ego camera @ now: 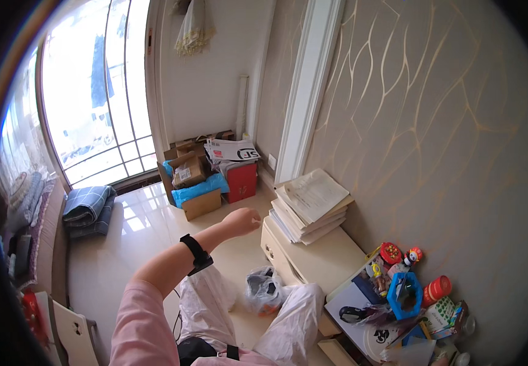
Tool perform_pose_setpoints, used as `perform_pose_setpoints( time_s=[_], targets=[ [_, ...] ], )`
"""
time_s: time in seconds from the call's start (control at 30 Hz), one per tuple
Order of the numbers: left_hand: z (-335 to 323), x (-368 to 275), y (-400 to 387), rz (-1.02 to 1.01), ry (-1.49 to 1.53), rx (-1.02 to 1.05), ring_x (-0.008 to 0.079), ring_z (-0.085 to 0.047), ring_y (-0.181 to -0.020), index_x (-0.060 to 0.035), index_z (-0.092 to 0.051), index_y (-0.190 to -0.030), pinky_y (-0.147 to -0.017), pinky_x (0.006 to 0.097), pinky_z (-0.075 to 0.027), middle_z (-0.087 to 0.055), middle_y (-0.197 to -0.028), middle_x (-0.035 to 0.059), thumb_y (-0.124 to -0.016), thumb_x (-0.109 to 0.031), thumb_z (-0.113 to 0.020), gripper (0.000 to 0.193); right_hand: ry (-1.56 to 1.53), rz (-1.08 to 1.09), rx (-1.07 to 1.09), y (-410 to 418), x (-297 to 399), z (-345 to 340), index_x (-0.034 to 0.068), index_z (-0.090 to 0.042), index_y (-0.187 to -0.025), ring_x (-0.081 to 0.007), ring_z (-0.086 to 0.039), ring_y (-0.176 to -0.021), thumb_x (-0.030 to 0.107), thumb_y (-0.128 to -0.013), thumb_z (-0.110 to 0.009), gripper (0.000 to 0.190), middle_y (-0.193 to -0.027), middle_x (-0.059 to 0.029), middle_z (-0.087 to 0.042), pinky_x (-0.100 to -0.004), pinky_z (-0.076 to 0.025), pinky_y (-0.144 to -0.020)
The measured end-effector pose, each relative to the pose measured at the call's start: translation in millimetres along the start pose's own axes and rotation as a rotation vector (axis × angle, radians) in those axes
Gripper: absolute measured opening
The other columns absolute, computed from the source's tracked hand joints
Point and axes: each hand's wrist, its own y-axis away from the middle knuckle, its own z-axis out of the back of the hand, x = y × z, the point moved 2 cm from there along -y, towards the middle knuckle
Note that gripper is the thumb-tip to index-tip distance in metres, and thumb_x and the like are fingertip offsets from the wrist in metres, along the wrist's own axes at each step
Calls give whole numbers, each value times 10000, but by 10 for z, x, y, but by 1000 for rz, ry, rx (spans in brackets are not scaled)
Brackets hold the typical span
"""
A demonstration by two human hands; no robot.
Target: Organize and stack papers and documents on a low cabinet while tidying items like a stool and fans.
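My left hand [242, 222] reaches forward with its fingers curled in, and nothing shows between them. A black band with a small device [196, 254] is strapped around that forearm. Just right of the hand, a stack of papers and booklets [309, 196] lies on a cream cabinet [332, 251]. The hand appears apart from the stack. My right hand is out of view. Between my legs, a clear plastic bag [264, 293] with dark and orange contents sits on the floor.
Open cardboard boxes [202, 206] and a red box [241, 183] stand by the wall. A folded plaid cloth [87, 206] lies at left. At lower right, a cluttered surface holds a blue hexagonal frame [393, 297], a red canister [437, 290] and small toys [377, 274]. A white stool-like piece [74, 331] stands lower left.
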Motion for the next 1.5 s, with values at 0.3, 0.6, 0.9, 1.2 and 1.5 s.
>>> perform_pose_setpoints(
  time_s=[0.3, 0.6, 0.9, 1.2, 1.5],
  targets=[
    [-481, 297, -417, 105, 62, 36, 300, -568, -803, -56, -614, -850, -709, 381, -447, -604, -849, 139, -705, -244, -552, 246, 34, -165, -142, 483, 589, 839, 13, -471, -1127, -298, -530, -917, 294, -774, -517, 453, -1016, -169, -559, -362, -411, -787],
    [-917, 11, -1058, -10, -296, -144, 276, -391, -1107, -36, -367, -1180, -878, 366, -364, -391, -1204, 137, -716, -277, -586, 567, -124, -108, -455, 596, 719, 783, 10, -404, -1176, -294, -510, -964, 205, -757, -550, 485, -1077, -180, -517, -357, -400, -810],
    [-1307, -368, -1382, -55, -459, -98, 311, -362, -1121, -10, -306, -1239, -965, 418, -221, -408, -1183, 192, -702, -577, -490, 802, -279, 82, -681, 827, 1049, 765, 6, -336, -1225, -290, -490, -1011, 116, -739, -583, 556, -1138, -191, -476, -352, -389, -833],
    [-1021, -229, -1441, 92, -21, -130, 329, -565, -688, -47, -602, -739, -718, 425, -425, -564, -662, 203, -816, -372, -401, 389, -812, 422, -537, 1614, 2771, 1609, -26, -383, -1165, -251, -463, -1042, 9, -796, -497, 388, -1104, -153, -491, -318, -385, -873],
    [-677, -160, -777, -225, -108, -61, 298, -560, -721, -76, -543, -887, -633, 377, -444, -582, -771, 124, -806, -175, -438, 165, -1209, 567, 11, 1829, 3769, 1485, -9, -437, -1098, -197, -549, -901, 88, -791, -535, 337, -995, -133, -557, -302, -444, -753]
  ],
)
